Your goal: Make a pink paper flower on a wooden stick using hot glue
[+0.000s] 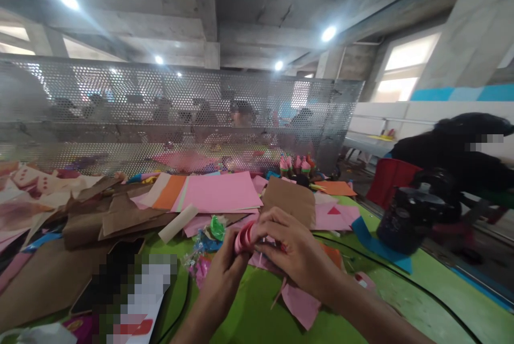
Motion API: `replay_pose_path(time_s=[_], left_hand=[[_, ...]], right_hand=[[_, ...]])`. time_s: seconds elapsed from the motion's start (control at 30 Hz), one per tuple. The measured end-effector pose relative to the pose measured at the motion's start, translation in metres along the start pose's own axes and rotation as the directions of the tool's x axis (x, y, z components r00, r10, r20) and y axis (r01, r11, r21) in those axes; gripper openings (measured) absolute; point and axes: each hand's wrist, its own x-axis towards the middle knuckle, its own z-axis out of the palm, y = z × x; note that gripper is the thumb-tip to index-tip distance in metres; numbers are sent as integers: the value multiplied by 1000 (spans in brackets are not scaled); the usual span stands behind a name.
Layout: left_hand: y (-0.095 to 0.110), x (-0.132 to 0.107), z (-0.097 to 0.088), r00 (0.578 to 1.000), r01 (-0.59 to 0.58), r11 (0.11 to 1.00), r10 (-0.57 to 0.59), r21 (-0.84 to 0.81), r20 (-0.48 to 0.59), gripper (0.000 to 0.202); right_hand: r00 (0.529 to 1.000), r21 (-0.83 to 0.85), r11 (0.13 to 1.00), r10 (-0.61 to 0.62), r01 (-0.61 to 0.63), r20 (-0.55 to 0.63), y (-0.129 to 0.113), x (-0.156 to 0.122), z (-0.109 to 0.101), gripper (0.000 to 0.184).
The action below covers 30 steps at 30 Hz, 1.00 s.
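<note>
Between my two hands is a small pink coiled roll with a ridged, striped side [243,238]; it looks like rolled paper. My left hand [229,261] grips its left side with thumb and fingers. From the right, the fingers of my right hand [287,245] close on the roll's other side and hide part of it. Pink paper scraps [301,304] lie below my right wrist. Beside my left hand sit a crinkled green wrapper [217,228] and a clear, shiny wrapper with purple bits [198,266].
Pink sheets [223,191] and brown paper [289,199] cover the back of the green table [433,290]. A phone [108,274] lies left, a dark jug [413,218] stands right. A perforated metal screen [180,114] rises behind; a person in black [445,143] sits at right.
</note>
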Motion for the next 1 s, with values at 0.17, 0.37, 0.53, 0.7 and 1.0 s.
replay_pose_path(time_s=[0.17,0.37,0.53,0.7,1.0], left_hand=[[0,-1,0,1000,16,1000,-16,-3,-4,32],[-1,1,0,999,-27,999,27,-32,17,30],[-4,3,1,998,-51,999,51,17,30,33],[-7,2,0,998,-40,998,38,53,46,33],[3,-1,0,999,-15,1000,14,24,48,34]], right_hand=[[1000,-76,997,21,-20,11,3,-2,0,16],[996,-272,962,51,-30,72,3,2,9,10],[997,-366,930,-5,35,81,7,4,14,13],[994,-460,882,-78,106,80,8,3,16,13],[988,-386,913,-89,133,129,10,1,11,8]])
